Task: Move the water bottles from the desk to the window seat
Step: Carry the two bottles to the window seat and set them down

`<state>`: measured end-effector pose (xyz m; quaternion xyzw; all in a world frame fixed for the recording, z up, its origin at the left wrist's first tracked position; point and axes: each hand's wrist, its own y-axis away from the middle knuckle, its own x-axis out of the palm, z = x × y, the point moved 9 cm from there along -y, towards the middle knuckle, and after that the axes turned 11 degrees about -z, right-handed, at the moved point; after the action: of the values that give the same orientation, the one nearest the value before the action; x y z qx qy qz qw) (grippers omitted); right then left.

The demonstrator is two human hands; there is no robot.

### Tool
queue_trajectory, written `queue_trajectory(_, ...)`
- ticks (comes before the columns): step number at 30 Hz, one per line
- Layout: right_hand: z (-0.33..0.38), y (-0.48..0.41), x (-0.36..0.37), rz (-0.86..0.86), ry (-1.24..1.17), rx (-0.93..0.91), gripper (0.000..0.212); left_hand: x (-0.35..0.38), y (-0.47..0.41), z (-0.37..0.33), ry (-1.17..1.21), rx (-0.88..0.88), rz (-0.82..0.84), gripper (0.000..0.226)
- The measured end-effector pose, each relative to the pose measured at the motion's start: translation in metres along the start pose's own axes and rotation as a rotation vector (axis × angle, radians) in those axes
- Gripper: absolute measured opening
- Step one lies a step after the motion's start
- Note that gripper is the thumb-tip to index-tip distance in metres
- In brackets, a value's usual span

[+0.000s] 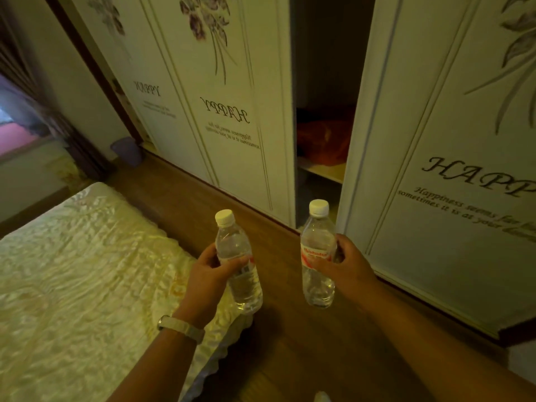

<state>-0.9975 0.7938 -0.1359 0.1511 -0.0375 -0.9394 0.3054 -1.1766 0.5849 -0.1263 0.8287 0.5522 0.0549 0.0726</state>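
Observation:
My left hand [209,275] grips a clear water bottle [242,285] with a white cap, held upright and slightly tilted above the wooden floor. My right hand [346,264] grips a second clear water bottle [317,253] with a white cap and a red-and-white label, also upright. Both bottles hang in front of me, about a hand's width apart. A pink-lit window ledge [17,140] shows at the far left, behind a dark curtain [72,134].
A bed with a shiny cream cover [81,280] fills the lower left. White sliding wardrobe doors [220,97] printed "HAPPY" run along the right; one gap [322,111] stands open, showing a red cloth on a shelf. A strip of wooden floor [179,187] leads to a purple bin [127,147].

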Motion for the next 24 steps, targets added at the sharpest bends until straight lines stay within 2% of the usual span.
queue_trajectory(5,0.015,-0.052,0.013,0.019,0.008,-0.02,0.06,0.013,-0.039,-0.008,-0.005,-0.008,-0.036,0.044)
queue_trajectory(10,0.027,-0.106,0.045,0.087,0.034,-0.017,0.061,0.017,-0.091,-0.013,0.014,-0.013,-0.072,0.043)
queue_trajectory(14,0.037,-0.155,0.077,0.118,0.056,-0.031,0.063,0.014,-0.148,-0.01,0.022,-0.018,-0.086,0.042)
queue_trajectory(19,0.055,-0.219,0.126,0.146,0.076,-0.037,0.056,0.01,-0.229,-0.009,0.016,-0.026,-0.08,0.042)
queue_trajectory(24,0.089,-0.282,0.182,0.163,0.064,-0.032,0.053,-0.003,-0.31,-0.025,0.044,-0.054,-0.074,0.05)
